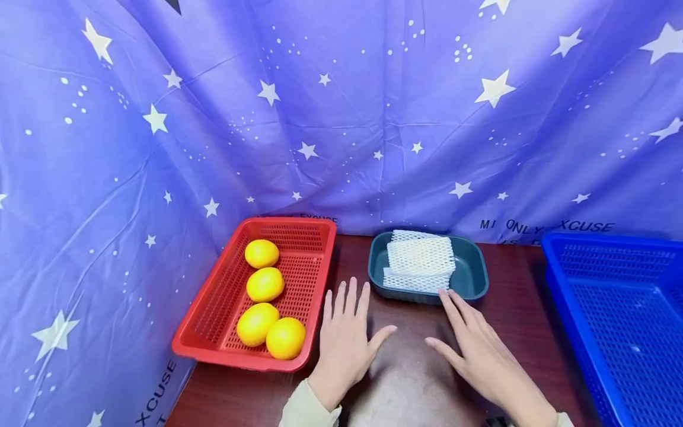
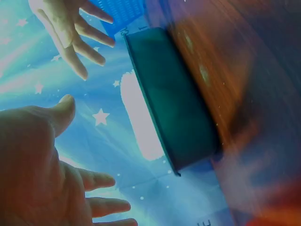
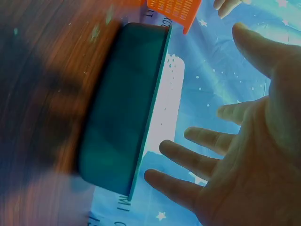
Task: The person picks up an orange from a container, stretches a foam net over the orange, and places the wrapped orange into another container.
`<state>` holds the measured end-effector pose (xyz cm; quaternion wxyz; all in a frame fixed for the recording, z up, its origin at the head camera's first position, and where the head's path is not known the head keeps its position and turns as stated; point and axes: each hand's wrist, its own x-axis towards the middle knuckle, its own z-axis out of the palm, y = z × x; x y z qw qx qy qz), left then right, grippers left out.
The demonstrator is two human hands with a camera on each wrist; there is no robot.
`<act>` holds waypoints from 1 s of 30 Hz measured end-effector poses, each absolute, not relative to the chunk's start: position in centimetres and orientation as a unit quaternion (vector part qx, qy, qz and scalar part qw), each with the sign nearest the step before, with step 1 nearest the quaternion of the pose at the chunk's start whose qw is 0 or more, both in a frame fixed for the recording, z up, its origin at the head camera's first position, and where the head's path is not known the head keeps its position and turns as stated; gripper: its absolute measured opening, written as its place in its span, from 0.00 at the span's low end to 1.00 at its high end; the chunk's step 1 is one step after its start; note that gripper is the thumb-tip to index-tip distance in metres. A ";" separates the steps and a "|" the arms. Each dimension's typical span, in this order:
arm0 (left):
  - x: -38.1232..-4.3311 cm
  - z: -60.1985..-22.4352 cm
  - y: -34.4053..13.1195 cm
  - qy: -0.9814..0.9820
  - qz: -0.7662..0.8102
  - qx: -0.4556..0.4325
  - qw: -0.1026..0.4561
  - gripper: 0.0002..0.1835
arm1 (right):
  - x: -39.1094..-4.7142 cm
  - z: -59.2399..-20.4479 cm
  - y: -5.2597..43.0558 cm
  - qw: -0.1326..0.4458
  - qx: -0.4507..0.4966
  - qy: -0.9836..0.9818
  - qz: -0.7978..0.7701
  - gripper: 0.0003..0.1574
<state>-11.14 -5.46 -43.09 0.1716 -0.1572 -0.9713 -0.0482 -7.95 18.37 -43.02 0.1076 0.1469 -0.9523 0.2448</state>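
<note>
Both hands hover palm down in front of a dark green tray (image 1: 469,279) that holds white foam fruit nets (image 1: 420,255). My left hand (image 1: 345,338), fingers straight and thumb spread, is between the tray and a red basket (image 1: 320,279); it holds nothing. Fingertips of my right hand (image 1: 480,350) overlap the tray's near rim in the head view, and that hand is empty too. Several yellow-orange fruits, among them one round fruit (image 1: 286,338), lie in the red basket. In the right wrist view, the spread right fingers (image 3: 188,160) are beside the tray's rim.
A large blue basket (image 1: 581,320) stands at the right of the dark wooden table (image 1: 395,379). Behind and to the left hangs a blue-purple curtain (image 1: 341,118) with white stars, close against the table's back edge.
</note>
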 end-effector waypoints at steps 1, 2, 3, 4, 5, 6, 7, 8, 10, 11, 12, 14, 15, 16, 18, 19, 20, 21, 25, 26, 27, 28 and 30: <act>-11.2 -43.0 -5.6 -0.971 -0.049 -0.156 0.173 0.47 | -8.0 -43.0 18.1 0.109 0.149 -0.952 0.245 0.53; -11.2 -42.8 -5.7 -0.971 -0.052 -0.155 0.175 0.47 | -8.1 -42.9 17.8 0.108 0.150 -0.952 0.244 0.52; -11.1 -42.7 -5.9 -0.971 -0.054 -0.154 0.177 0.47 | -8.2 -42.8 17.5 0.106 0.151 -0.951 0.246 0.51; -11.1 -42.5 -6.0 -0.971 -0.055 -0.151 0.179 0.46 | -8.3 -42.7 17.1 0.106 0.154 -0.951 0.247 0.51; -11.1 -42.2 -6.2 -0.971 -0.055 -0.148 0.180 0.46 | -8.5 -42.6 16.8 0.103 0.156 -0.950 0.249 0.50; -11.1 -42.0 -6.4 -0.971 -0.057 -0.144 0.181 0.44 | -8.6 -42.5 16.4 0.102 0.160 -0.949 0.252 0.50; -11.0 -41.8 -6.6 -0.972 -0.057 -0.139 0.180 0.43 | -8.6 -42.4 16.0 0.102 0.163 -0.948 0.253 0.49; -11.0 -41.5 -6.7 -0.973 -0.057 -0.134 0.179 0.41 | -8.7 -42.3 15.7 0.102 0.165 -0.948 0.254 0.49; -11.0 -41.0 -7.1 -0.974 -0.061 -0.125 0.180 0.38 | -8.8 -42.1 15.1 0.108 0.169 -0.946 0.256 0.48; -11.1 -40.8 -7.2 -0.974 -0.063 -0.121 0.179 0.37 | -8.8 -42.0 14.8 0.112 0.170 -0.945 0.256 0.48; -11.1 -40.7 -7.4 -0.974 -0.067 -0.119 0.180 0.35 | -8.9 -41.9 14.5 0.116 0.170 -0.944 0.257 0.48; -11.1 -40.3 -7.8 -0.973 -0.074 -0.117 0.185 0.34 | -9.0 -41.7 14.0 0.119 0.167 -0.944 0.258 0.48; -11.1 -40.2 -8.0 -0.972 -0.077 -0.117 0.190 0.33 | -9.0 -41.6 13.7 0.119 0.167 -0.943 0.260 0.47; -11.1 -40.0 -8.3 -0.970 -0.081 -0.117 0.195 0.33 | -9.1 -41.5 13.3 0.119 0.167 -0.942 0.265 0.47; -11.0 -39.7 -8.8 -0.968 -0.088 -0.116 0.206 0.31 | -9.2 -41.5 12.6 0.123 0.171 -0.939 0.272 0.47; -11.0 -39.6 -9.1 -0.966 -0.092 -0.115 0.211 0.30 | -9.2 -41.5 12.2 0.127 0.174 -0.937 0.276 0.48; -10.9 -39.6 -9.4 -0.966 -0.094 -0.114 0.214 0.29 | -9.2 -41.5 11.7 0.128 0.177 -0.935 0.280 0.48; -10.9 -39.5 -9.7 -0.965 -0.097 -0.112 0.217 0.29 | -9.2 -41.6 11.3 0.130 0.180 -0.933 0.285 0.48; -10.8 -39.3 -11.0 -0.965 -0.099 -0.107 0.216 0.27 | -9.1 -41.7 9.5 0.136 0.177 -0.927 0.300 0.48; -10.8 -39.3 -11.3 -0.966 -0.099 -0.106 0.216 0.26 | -9.1 -41.8 9.1 0.133 0.173 -0.926 0.306 0.48; -10.8 -39.2 -11.7 -0.966 -0.100 -0.105 0.216 0.26 | -9.1 -41.8 8.7 0.134 0.171 -0.924 0.315 0.48; -10.8 -39.2 -12.0 -0.966 -0.102 -0.103 0.214 0.25 | -9.1 -41.9 8.2 0.132 0.168 -0.921 0.326 0.47; -10.8 -39.1 -12.7 -0.966 -0.107 -0.095 0.214 0.24 | -9.2 -42.0 7.4 0.120 0.164 -0.912 0.355 0.45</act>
